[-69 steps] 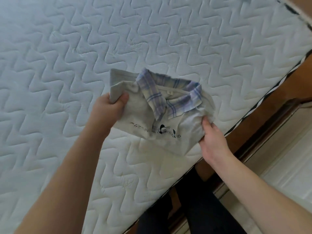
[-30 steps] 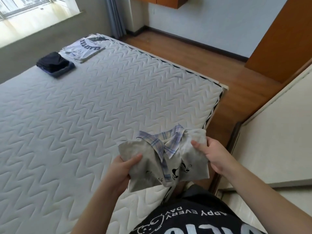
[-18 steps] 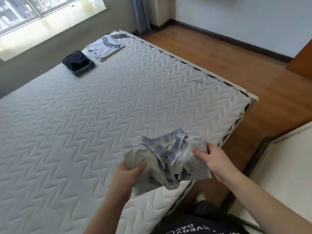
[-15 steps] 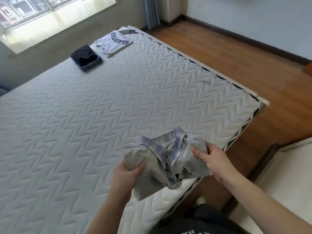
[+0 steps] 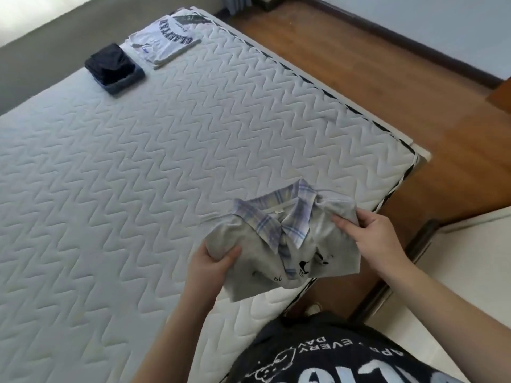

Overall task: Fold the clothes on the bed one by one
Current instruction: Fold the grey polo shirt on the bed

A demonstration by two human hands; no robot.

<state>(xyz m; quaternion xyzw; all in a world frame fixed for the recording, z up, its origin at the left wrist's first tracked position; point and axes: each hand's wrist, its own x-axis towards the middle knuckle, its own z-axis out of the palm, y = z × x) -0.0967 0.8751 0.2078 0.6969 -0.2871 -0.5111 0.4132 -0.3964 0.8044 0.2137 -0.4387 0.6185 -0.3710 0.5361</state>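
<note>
A folded grey shirt (image 5: 329,244) with a blue plaid collar and small black prints hangs in the air above the near right corner of the white quilted mattress (image 5: 166,167). My left hand (image 5: 210,268) grips its left edge, thumb on top. My right hand (image 5: 373,239) pinches the right edge, fingers over the fabric. At the mattress's far end lie a folded white T-shirt with dark lettering (image 5: 166,37) and a folded dark navy garment (image 5: 113,67), side by side.
Wooden floor (image 5: 387,78) runs along the bed's right side up to a pale wall with a dark skirting. A cream cabinet surface (image 5: 456,272) stands at the right, close to the bed's corner. A grey ledge lies beyond the far end.
The folded shirt was lifted off the mattress and stays held in both hands. My view rose from the mattress to the whole bed, then shifted slightly; the two far piles came into sight.
</note>
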